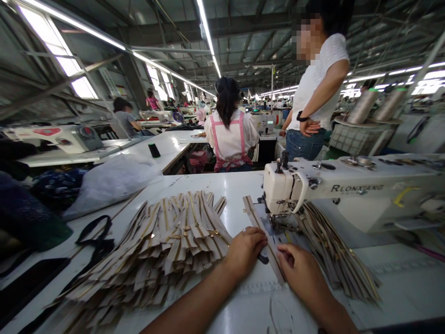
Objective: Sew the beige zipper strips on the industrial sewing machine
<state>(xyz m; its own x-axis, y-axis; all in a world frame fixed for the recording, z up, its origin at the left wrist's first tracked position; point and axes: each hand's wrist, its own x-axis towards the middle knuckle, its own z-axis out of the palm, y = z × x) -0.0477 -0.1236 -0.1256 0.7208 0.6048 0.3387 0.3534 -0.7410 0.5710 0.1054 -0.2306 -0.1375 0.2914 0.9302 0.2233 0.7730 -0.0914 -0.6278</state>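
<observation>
A beige zipper (pixel 253 212) with brass-coloured teeth lies slantwise on the white sewing table (pixel 239 320), just left of the needle area of a sewing machine (pixel 347 185). My left hand (pixel 246 249) is closed on the strip's middle, fingertips pressed together. On its right edge, near the lower end, my right hand (pixel 303 268) has curled fingers pinching the same zipper; the fingertips are partly hidden. Left of my hands spreads a big heap of similar zippers (pixel 174 236) with metal pulls. More zippers (pixel 339 255) lie in a bundle under the machine arm.
A black strap (pixel 95 232) and a dark flat object (pixel 33 287) lie at the left. Behind them sit a translucent plastic bag (pixel 111 183) and a black thread cone (pixel 154 150). One person (pixel 229 125) sits ahead; another (pixel 316 88) stands behind the machine, near thread spools (pixel 363 105).
</observation>
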